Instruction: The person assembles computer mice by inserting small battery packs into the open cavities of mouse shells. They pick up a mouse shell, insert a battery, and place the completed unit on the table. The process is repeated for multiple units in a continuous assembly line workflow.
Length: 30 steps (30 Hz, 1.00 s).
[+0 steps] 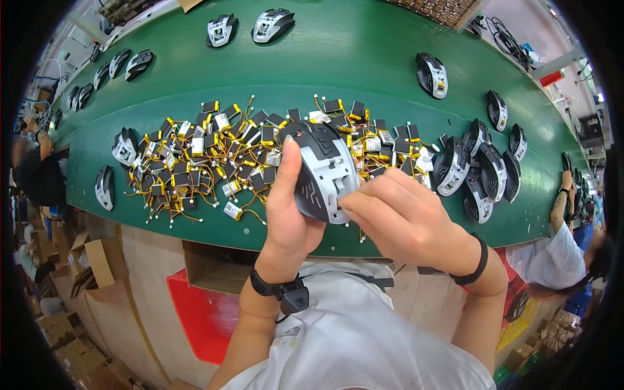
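Note:
A black and silver computer mouse body (330, 170) is held up over the green worktop. My left hand (287, 211) grips it by its left side, the thumb along the edge. My right hand (411, 220) is closed in a pinch at the mouse's lower right end, by an opening in the silver part. Whatever sits between those fingertips is hidden. Behind the mouse lies a wide heap of small pouch batteries (197, 146) with thin coloured wires and white plugs. Some of the heap is covered by my hands and the mouse.
More mouse bodies (492, 170) cluster on the right of the green worktop (344, 65); others stand along its far side and left. Under the front edge are a red bin (201, 318) and a cardboard box (218, 266). Another person's arm (560, 208) reaches in at the far right.

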{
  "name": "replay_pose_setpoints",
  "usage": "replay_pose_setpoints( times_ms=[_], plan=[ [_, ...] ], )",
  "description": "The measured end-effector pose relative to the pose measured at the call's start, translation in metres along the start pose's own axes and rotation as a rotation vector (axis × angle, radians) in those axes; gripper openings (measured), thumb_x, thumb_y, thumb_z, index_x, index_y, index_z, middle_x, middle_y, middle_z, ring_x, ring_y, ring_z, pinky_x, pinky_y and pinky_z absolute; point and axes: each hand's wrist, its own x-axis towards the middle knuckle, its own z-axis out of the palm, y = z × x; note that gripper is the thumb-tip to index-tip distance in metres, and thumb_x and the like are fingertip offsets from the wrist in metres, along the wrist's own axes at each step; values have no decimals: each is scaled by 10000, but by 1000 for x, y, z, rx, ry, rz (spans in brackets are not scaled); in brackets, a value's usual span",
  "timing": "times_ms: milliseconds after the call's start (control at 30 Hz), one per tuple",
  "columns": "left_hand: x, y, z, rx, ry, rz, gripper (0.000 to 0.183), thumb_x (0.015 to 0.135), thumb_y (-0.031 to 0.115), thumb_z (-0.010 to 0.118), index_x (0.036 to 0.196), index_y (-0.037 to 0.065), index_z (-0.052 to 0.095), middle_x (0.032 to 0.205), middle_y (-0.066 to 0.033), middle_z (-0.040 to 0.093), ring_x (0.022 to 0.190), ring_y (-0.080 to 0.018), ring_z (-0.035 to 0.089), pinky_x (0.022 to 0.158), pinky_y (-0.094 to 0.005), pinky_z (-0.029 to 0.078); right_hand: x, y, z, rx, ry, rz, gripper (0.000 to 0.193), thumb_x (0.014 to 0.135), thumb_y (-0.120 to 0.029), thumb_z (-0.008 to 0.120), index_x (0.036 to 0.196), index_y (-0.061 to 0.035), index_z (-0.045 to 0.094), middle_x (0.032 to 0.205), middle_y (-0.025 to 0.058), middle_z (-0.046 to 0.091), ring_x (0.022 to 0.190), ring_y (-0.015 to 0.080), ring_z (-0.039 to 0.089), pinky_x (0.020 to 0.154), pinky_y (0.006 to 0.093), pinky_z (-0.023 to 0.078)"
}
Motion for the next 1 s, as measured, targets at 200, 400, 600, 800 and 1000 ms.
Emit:
replay_pose_setpoints(
  times_ms=[200, 400, 600, 800, 1000],
  plan=[
    [-2, 0, 5, 21, 25, 28, 622, 1026, 535, 308, 1231, 6, 562, 1056, -195, 673, 896, -301, 683, 801, -407, 560, -1, -5, 1, 218, 76, 163, 294, 685, 23, 728, 968, 27, 649, 810, 109, 564, 684, 241, 578, 567, 331, 481],
    [-8, 2, 5, 83, 19, 82, 645, 1018, 559, 306, 1271, 6, 521, 1082, -191, 653, 894, -295, 672, 780, -407, 562, -2, -12, 7, 187, 145, 196, 256, 694, 35, 714, 944, 16, 659, 735, 80, 560, 628, 238, 571, 543, 314, 466],
    [-17, 4, 11, 157, -67, 183, 532, 1038, 474, 368, 1314, 24, 435, 1113, -123, 626, 965, -211, 659, 835, -339, 545, -9, -8, 13, 148, 122, 84, 310, 645, 43, 682, 953, 15, 661, 731, 60, 543, 580, 197, 506, 495, 298, 432],
    [-14, 1, 9, 254, -28, 175, 688, 1007, 569, 332, 1471, 62, 314, 1116, -187, 609, 908, -280, 651, 801, -391, 545, -7, -14, 4, 39, 65, 44, 337, 626, 7, 697, 959, 22, 651, 727, 45, 522, 574, 181, 497, 478, 286, 419],
    [-14, -4, 17, 307, -18, 249, 742, 984, 590, 370, 1492, 56, 280, 1143, -175, 592, 926, -274, 631, 811, -376, 523, -15, -22, 12, -87, 60, 42, 328, 671, 7, 705, 992, 21, 642, 706, 30, 505, 568, 173, 500, 458, 289, 411]
  ],
)
